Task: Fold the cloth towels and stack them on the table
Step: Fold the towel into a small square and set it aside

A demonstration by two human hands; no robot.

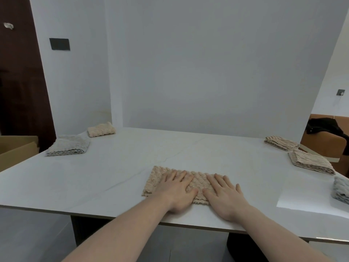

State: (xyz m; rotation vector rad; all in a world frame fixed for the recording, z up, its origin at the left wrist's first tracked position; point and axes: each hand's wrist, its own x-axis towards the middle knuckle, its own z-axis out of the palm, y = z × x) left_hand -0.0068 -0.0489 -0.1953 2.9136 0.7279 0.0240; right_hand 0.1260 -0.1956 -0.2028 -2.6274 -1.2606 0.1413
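A beige textured towel [156,181] lies folded into a strip near the front edge of the white table [132,167]. My left hand [177,191] rests flat on its middle, fingers spread. Beside it, my right hand [224,195] presses flat on the towel's right part and hides that end. Folded towels sit around the table: a grey one [69,148] and a beige one [101,129] at the far left, two beige ones [280,142] [310,164] at the far right, and a grey one [341,190] at the right edge.
A white wall panel [207,72] stands behind the table. A cardboard box [17,150] sits left of the table beside a dark door [20,82]. An orange chair with dark clothing [324,129] stands at the right.
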